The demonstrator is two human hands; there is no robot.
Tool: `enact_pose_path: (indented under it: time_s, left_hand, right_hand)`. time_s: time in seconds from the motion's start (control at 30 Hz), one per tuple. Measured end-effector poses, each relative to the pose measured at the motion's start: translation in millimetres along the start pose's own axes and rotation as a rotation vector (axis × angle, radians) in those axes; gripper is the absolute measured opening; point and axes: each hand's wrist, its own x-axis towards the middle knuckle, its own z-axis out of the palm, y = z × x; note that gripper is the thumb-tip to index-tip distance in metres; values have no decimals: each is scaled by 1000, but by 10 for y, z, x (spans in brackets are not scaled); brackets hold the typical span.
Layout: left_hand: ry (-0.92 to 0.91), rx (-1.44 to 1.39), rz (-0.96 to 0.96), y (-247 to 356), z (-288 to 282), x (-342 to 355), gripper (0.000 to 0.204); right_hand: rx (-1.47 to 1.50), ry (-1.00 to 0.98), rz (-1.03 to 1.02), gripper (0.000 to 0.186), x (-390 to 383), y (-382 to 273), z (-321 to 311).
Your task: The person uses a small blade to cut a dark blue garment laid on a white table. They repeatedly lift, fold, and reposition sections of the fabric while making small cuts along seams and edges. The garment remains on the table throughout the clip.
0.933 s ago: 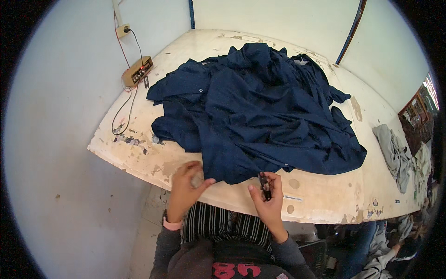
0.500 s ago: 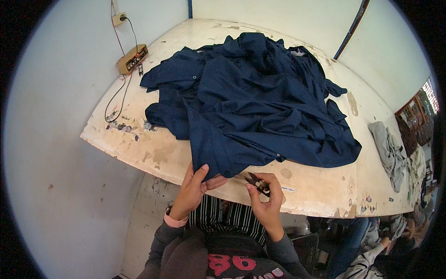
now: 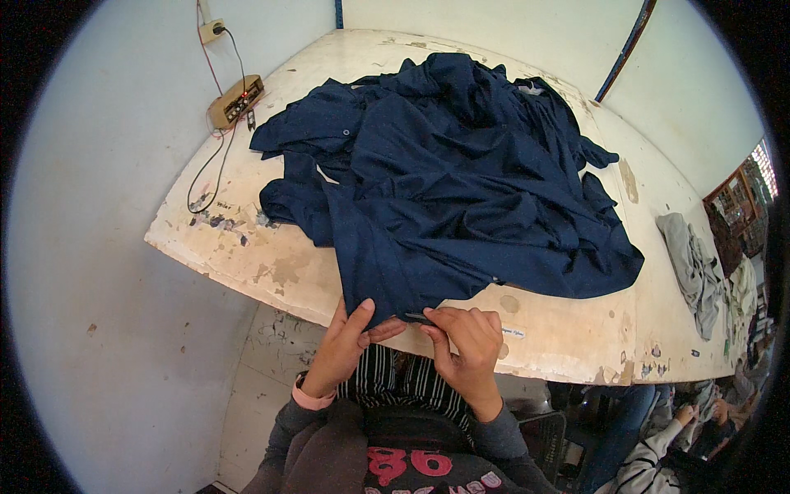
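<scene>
- The left hand (image 3: 336, 350) pinches the near corner of the navy garment (image 3: 477, 181), thumb on top and fingers beneath, at the close edge of the table (image 3: 568, 346).
- The right hand (image 3: 467, 339) is just beside it, thumb and forefinger drawn together around a small dark tool (image 3: 416, 316); most of the tool is hidden by the fingers, and its slim end lies at the cloth edge between the two hands.
- The navy garment spreads out beyond both hands, rumpled and unfolded, with a button (image 3: 346, 132) far ahead of the left hand; whether it is one piece or several layers, I cannot tell.
- As I judge it, the work is at one small spot: the corner is in the grip and the tool is brought up to it, so the setting-up there looks done.
- Whether anything is already cut or loosened at that spot is too small to tell.
- What looks left is the action at this corner itself; the broad stretch of cloth ahead of the hands is touched by neither, and whether it has been dealt with does not show.
- Well to the right of the right hand, a grey cloth (image 3: 694, 267) lies apart, touched by neither hand.
</scene>
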Motion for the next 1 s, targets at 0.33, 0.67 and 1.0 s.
enact_pose_path:
  time_s: [0.33, 0.67, 1.0]
  left_hand:
    - [-133, 1113, 886, -139, -163, -200, 93]
    - [11, 1029, 424, 238, -419, 312, 48]
    - [496, 808, 504, 698, -733, 157, 24]
  right_hand:
    - [173, 37, 44, 47, -281, 252, -417]
    - [597, 329, -425, 26, -516, 778, -1733]
    - [52, 173, 705, 23, -517, 989, -914]
